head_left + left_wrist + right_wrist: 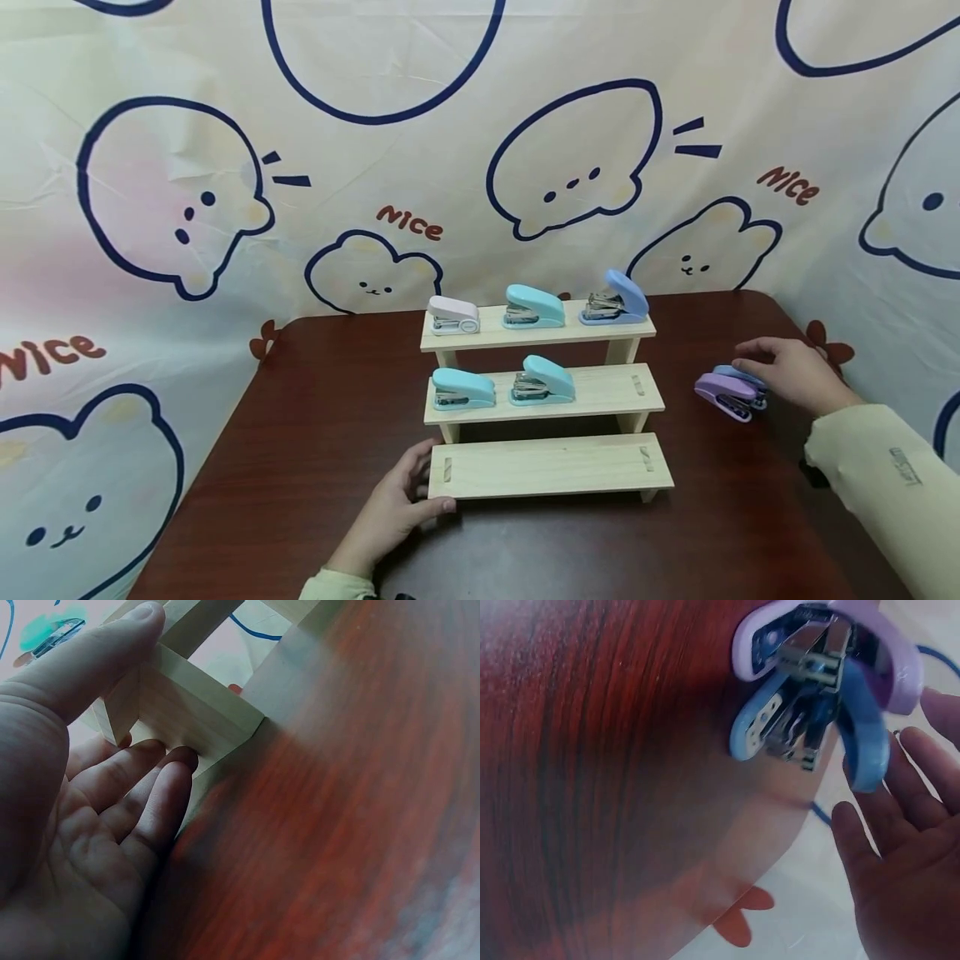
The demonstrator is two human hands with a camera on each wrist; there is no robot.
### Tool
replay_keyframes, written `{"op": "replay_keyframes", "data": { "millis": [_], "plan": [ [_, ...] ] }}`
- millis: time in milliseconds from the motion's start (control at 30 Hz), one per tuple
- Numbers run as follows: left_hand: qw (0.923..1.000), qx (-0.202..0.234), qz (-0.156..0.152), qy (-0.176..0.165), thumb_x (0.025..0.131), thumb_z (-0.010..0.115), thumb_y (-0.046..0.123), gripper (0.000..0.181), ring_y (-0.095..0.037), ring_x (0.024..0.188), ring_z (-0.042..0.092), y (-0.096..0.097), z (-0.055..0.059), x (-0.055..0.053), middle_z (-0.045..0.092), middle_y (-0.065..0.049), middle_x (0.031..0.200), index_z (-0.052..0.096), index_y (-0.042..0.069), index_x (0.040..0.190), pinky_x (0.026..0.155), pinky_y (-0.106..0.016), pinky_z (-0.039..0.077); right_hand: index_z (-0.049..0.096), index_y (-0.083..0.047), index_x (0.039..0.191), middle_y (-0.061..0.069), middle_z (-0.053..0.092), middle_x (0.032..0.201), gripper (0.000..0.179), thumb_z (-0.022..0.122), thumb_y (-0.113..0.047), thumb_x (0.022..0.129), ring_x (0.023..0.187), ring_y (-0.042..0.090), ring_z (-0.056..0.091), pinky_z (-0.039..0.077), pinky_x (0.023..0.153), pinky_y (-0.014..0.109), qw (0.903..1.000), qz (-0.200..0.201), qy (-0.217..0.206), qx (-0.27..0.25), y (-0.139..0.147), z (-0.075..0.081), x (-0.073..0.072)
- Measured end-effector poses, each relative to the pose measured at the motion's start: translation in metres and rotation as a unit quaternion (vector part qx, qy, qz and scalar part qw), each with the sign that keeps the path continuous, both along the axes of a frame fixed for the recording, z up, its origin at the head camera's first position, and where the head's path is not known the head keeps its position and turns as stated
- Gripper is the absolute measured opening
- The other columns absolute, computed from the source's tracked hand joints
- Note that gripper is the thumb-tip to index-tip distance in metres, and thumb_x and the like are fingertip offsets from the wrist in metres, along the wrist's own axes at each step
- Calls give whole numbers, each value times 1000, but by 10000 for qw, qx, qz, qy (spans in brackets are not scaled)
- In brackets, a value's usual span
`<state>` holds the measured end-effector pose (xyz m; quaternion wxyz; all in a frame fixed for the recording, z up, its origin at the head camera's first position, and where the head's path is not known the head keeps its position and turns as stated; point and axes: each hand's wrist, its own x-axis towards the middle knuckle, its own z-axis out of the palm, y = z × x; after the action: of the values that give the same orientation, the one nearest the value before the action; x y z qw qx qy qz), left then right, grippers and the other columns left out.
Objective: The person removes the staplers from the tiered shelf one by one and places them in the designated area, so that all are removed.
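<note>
A three-tier wooden rack (pixel 551 468) stands on the table. My left hand (pixel 392 504) grips the left end of its lowest board, thumb at the front edge and fingers behind. On the right, a purple stapler (pixel 724 393) and a blue stapler (pixel 866 742) stand side by side, touching or nearly so. My right hand (pixel 801 375) is at the blue one, its fingers loosely extended; whether they touch it is unclear. A white stapler (pixel 453 315), a teal stapler (pixel 534 307) and a periwinkle stapler (pixel 617 300) sit on the top tier. Two teal staplers (pixel 463 389) occupy the middle tier.
The dark red-brown wooden table (pixel 300 433) backs onto a printed cloth (pixel 420 167) with cartoon outlines, which also hangs along both sides. The rack's bottom board bears no stapler. Bare tabletop lies between the rack and the right-hand staplers.
</note>
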<state>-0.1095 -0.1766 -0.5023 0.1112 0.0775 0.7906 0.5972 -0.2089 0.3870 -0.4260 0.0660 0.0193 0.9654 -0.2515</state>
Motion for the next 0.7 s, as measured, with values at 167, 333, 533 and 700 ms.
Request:
{"op": "replay_keyframes", "data": {
  "millis": [167, 333, 533, 700],
  "plan": [
    [10000, 18, 7, -4, 78, 88, 15, 92, -26, 107, 62, -1, 0, 0, 56, -21, 140, 35, 1, 152, 84, -29, 51, 54, 9, 134, 37, 54, 128, 65, 64, -44, 97, 107, 45, 56, 49, 88, 62, 9987, 31, -505, -54, 9, -5, -7],
    [10000, 37, -28, -14, 78, 87, 16, 92, -26, 108, 62, -1, -1, 0, 56, -20, 140, 34, 2, 152, 84, -28, 51, 59, 10, 128, 34, 60, 120, 62, 65, -42, 96, 101, 41, 59, 52, 83, 57, 9976, 40, -692, -51, 10, -5, -8],
    [9999, 104, -81, 34, 79, 87, 13, 90, -27, 108, 62, -1, -2, 1, 54, -22, 141, 34, 1, 152, 86, -28, 51, 62, 9, 125, 33, 62, 117, 54, 67, -37, 97, 97, 39, 60, 54, 79, 51, 9983, -33, -581, -30, 8, -4, -7],
    [9999, 83, -117, 56, 80, 86, 13, 90, -27, 108, 62, -1, -3, 0, 54, -22, 141, 34, 1, 152, 86, -28, 51, 62, 11, 123, 32, 64, 112, 54, 67, -36, 96, 94, 38, 61, 54, 77, 51, 9985, -170, -496, 136, 9, -4, -6]
  ]
}}
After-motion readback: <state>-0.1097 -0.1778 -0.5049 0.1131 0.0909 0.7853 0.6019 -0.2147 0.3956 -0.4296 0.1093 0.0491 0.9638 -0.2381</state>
